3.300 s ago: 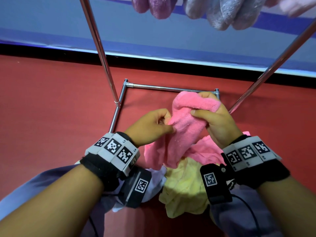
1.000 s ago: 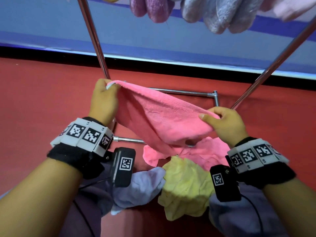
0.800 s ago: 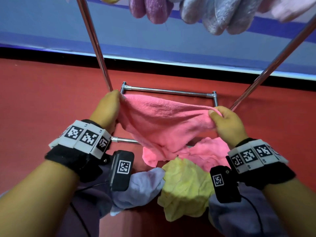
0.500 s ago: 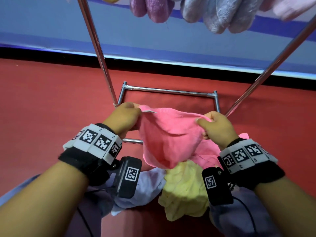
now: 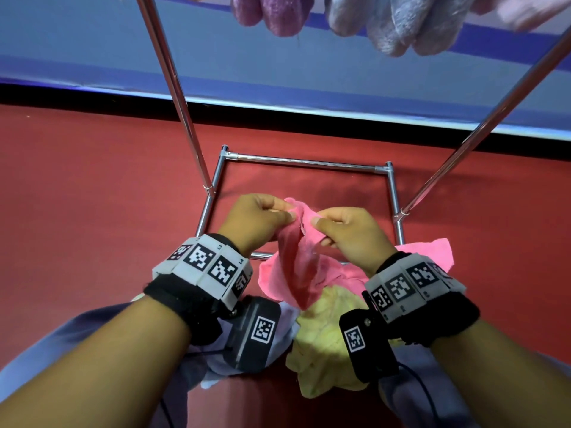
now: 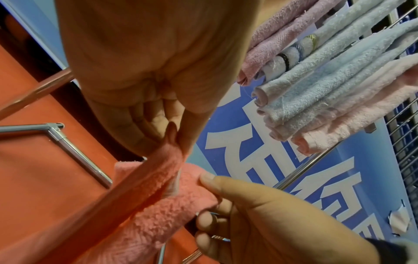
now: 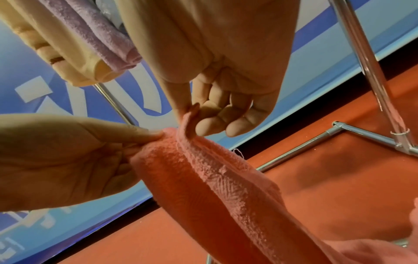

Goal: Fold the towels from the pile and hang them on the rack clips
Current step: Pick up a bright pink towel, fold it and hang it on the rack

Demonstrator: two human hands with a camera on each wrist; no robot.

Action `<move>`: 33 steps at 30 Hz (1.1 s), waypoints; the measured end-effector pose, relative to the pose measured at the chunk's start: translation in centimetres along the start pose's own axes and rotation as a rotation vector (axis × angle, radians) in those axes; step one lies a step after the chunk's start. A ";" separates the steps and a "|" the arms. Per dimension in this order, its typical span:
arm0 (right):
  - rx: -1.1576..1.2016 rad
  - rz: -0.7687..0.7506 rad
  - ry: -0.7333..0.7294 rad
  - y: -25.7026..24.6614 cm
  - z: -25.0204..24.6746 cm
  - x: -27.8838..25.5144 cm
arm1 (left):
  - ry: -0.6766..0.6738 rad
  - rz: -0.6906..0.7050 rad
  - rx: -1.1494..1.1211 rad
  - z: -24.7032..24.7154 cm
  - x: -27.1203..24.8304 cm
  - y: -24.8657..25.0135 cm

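Observation:
Both hands hold one pink towel in front of me, over the rack's base. My left hand pinches one top corner and my right hand pinches the other, the corners almost touching. The towel hangs doubled below them. In the left wrist view the left hand nips the towel's hem between thumb and finger. In the right wrist view the right hand pinches the towel's edge. The pile below holds a second pink towel, a yellow towel and a pale lavender one.
Two chrome rack poles slant up from a square chrome base frame on the red floor. Folded purple, light blue and pale pink towels hang overhead. A blue wall banner stands behind.
The hands, spread wide with the pink towel stretched between them a second ago, have come together and dropped lower, so the towel now hangs doubled.

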State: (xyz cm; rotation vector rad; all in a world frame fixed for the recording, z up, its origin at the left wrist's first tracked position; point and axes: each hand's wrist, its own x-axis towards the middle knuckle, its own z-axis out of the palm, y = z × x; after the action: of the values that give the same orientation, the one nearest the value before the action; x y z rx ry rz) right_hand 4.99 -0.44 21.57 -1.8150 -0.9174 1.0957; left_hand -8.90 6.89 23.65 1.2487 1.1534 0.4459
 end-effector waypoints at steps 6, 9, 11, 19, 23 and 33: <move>-0.009 0.006 -0.044 -0.1 0.6 0.1 | 0.000 -0.018 -0.044 0.6 -0.2 0.1; 0.018 0.004 -0.025 0.1 0.7 0.3 | 0.043 -0.001 -0.025 0.9 -0.1 -0.1; 0.032 0.001 -0.017 0.2 0.8 0.4 | 0.038 0.005 -0.027 1.1 -0.1 -0.2; 0.061 -0.087 0.000 -0.3 0.4 -0.2 | 0.025 0.039 0.010 1.4 0.0 -0.3; 0.135 -0.094 -0.058 -0.5 0.6 -0.3 | -0.004 0.048 -0.011 1.6 0.0 -0.3; 0.064 -0.141 -0.059 0.4 0.8 -0.4 | -0.101 0.034 -0.133 1.7 -0.1 0.0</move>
State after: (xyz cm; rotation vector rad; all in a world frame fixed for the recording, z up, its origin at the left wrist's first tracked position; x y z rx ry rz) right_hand 4.21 -0.70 21.12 -1.6482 -1.0173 1.0822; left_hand -7.49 5.98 23.48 1.1632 1.0021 0.4720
